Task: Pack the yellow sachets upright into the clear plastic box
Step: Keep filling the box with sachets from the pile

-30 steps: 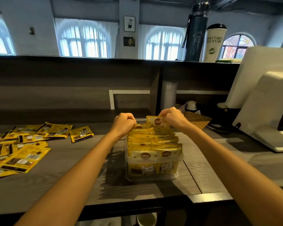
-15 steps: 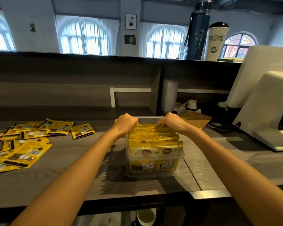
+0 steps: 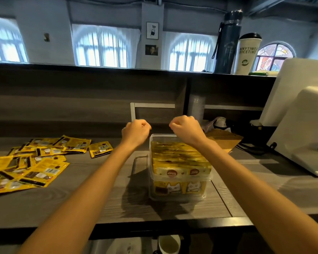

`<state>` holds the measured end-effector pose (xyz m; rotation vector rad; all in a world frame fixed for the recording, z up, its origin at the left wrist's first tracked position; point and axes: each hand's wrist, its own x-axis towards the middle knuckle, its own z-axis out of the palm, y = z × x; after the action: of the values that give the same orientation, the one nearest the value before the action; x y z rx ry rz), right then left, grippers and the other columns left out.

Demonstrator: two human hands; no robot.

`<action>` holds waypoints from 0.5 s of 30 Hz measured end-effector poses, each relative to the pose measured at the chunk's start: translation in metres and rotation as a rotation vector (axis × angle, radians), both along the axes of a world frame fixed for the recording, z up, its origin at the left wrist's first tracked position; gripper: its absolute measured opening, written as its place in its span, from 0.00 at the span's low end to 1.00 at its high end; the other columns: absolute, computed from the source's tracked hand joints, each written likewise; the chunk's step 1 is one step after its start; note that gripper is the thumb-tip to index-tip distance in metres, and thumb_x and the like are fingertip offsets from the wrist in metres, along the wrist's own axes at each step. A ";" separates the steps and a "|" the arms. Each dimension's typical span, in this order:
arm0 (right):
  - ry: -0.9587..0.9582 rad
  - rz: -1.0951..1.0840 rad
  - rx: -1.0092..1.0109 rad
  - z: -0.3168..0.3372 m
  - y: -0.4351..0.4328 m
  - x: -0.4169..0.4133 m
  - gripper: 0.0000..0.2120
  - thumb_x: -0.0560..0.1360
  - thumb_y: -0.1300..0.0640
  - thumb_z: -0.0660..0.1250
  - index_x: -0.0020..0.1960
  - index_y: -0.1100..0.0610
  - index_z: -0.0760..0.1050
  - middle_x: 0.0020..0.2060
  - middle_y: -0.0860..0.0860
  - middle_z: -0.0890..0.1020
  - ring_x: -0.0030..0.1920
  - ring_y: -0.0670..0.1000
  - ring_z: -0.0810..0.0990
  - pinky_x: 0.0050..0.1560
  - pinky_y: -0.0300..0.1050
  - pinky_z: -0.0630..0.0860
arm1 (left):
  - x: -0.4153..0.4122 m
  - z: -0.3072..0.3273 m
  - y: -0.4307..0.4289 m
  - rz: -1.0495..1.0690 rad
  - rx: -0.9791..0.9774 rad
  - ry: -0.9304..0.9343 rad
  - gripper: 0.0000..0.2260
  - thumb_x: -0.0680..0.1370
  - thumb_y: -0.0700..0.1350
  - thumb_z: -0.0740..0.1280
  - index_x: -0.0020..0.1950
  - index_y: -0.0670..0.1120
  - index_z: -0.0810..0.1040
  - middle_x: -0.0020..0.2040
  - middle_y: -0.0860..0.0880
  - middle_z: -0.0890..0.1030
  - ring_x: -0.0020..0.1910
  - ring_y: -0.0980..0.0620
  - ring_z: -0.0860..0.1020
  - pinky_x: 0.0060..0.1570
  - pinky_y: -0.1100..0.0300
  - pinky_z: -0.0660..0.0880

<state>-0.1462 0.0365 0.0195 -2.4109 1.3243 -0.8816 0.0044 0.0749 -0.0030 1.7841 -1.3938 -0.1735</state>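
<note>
Nearest you, under the counter edge and below your wrists, a white cup (image 3: 169,243) stands. Your two bare forearms reach forward over a grey wood-grain counter (image 3: 99,198).

Directly beneath your hands sits the clear plastic box (image 3: 161,137), packed from front to back with yellow sachets (image 3: 180,158) standing upright. The front ones show a round red logo too small to read, and cartoon cat faces show through the box wall.

Your left hand (image 3: 136,132) and right hand (image 3: 186,129) hover just above the far end of the box. Both are curled into fists and hold nothing.

Well to the left of your left hand, loose yellow sachets (image 3: 35,167) lie flat in a scattered pile, barcodes facing up.

Just past your right hand lies a brown cardboard box (image 3: 226,142). Farther right is a white machine (image 3: 301,116).

On the high ledge beyond your right hand stand a dark flask (image 3: 227,41) and a white lidded cup (image 3: 248,54) printed "ANYTIME NICETIME".
</note>
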 end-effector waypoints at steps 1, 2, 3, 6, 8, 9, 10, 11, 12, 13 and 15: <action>-0.014 0.022 -0.067 0.004 0.009 0.011 0.15 0.78 0.56 0.58 0.55 0.61 0.80 0.53 0.55 0.82 0.53 0.54 0.79 0.55 0.47 0.76 | 0.005 0.004 0.007 0.047 -0.043 -0.039 0.13 0.80 0.43 0.57 0.53 0.43 0.81 0.53 0.43 0.81 0.56 0.45 0.77 0.60 0.49 0.73; -0.036 0.043 -0.131 0.006 0.018 0.022 0.14 0.78 0.57 0.58 0.55 0.61 0.79 0.54 0.55 0.81 0.54 0.53 0.78 0.53 0.44 0.74 | 0.011 0.008 0.015 0.098 -0.083 -0.076 0.12 0.80 0.42 0.57 0.54 0.43 0.80 0.53 0.43 0.81 0.57 0.44 0.76 0.60 0.50 0.72; -0.064 0.063 -0.183 0.008 0.027 0.035 0.13 0.78 0.57 0.59 0.55 0.61 0.79 0.55 0.55 0.80 0.55 0.53 0.77 0.51 0.42 0.72 | 0.019 0.011 0.024 0.154 -0.116 -0.111 0.12 0.80 0.42 0.57 0.55 0.43 0.80 0.54 0.42 0.80 0.59 0.44 0.74 0.59 0.51 0.71; -0.117 0.127 -0.229 0.008 0.053 0.075 0.12 0.78 0.57 0.60 0.57 0.61 0.77 0.56 0.55 0.78 0.55 0.52 0.77 0.49 0.39 0.69 | 0.052 0.013 0.052 0.338 -0.156 -0.184 0.13 0.80 0.42 0.57 0.56 0.42 0.80 0.56 0.40 0.79 0.61 0.42 0.72 0.59 0.50 0.70; -0.104 0.181 -0.184 0.001 0.066 0.103 0.12 0.78 0.57 0.60 0.56 0.61 0.76 0.55 0.55 0.78 0.53 0.52 0.77 0.48 0.41 0.71 | 0.077 0.007 0.069 0.438 -0.106 -0.204 0.13 0.79 0.42 0.57 0.57 0.42 0.79 0.57 0.40 0.79 0.62 0.41 0.71 0.60 0.48 0.69; -0.076 0.211 -0.145 -0.005 0.071 0.117 0.11 0.78 0.58 0.60 0.56 0.61 0.76 0.54 0.55 0.78 0.53 0.53 0.77 0.49 0.42 0.72 | 0.089 0.000 0.077 0.470 -0.053 -0.207 0.13 0.79 0.42 0.57 0.58 0.42 0.79 0.58 0.40 0.79 0.63 0.41 0.70 0.60 0.48 0.69; -0.035 0.239 -0.102 -0.013 0.075 0.130 0.12 0.78 0.58 0.60 0.56 0.62 0.76 0.54 0.56 0.77 0.54 0.54 0.77 0.50 0.45 0.74 | 0.100 -0.008 0.086 0.495 0.014 -0.214 0.13 0.79 0.43 0.57 0.59 0.42 0.78 0.58 0.39 0.78 0.63 0.40 0.70 0.61 0.48 0.68; 0.019 0.261 -0.061 -0.023 0.079 0.143 0.12 0.77 0.59 0.60 0.57 0.62 0.75 0.55 0.57 0.77 0.54 0.56 0.77 0.51 0.48 0.74 | 0.112 -0.020 0.093 0.515 0.086 -0.231 0.14 0.79 0.43 0.57 0.59 0.41 0.77 0.59 0.39 0.77 0.63 0.40 0.69 0.61 0.48 0.68; 0.083 0.276 -0.029 -0.033 0.082 0.155 0.12 0.77 0.59 0.60 0.58 0.62 0.75 0.56 0.58 0.77 0.55 0.58 0.77 0.52 0.49 0.74 | 0.125 -0.033 0.100 0.531 0.155 -0.250 0.14 0.79 0.43 0.56 0.60 0.41 0.76 0.61 0.38 0.76 0.64 0.39 0.69 0.61 0.48 0.67; 0.144 0.295 -0.006 -0.045 0.086 0.166 0.13 0.77 0.59 0.60 0.59 0.62 0.75 0.57 0.59 0.77 0.57 0.59 0.77 0.52 0.50 0.74 | 0.137 -0.046 0.108 0.537 0.219 -0.262 0.15 0.79 0.44 0.56 0.61 0.40 0.75 0.62 0.37 0.75 0.65 0.39 0.68 0.63 0.48 0.67; 0.237 0.349 0.043 -0.066 0.094 0.186 0.15 0.76 0.61 0.59 0.61 0.63 0.73 0.60 0.61 0.77 0.61 0.62 0.75 0.55 0.51 0.74 | 0.161 -0.071 0.121 0.542 0.344 -0.256 0.17 0.80 0.45 0.55 0.66 0.39 0.70 0.69 0.37 0.69 0.71 0.39 0.62 0.69 0.44 0.62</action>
<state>0.0397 0.1300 -0.0466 -2.6615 0.9324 -0.4826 0.1654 0.1963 -0.0744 2.4768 -1.0357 0.1173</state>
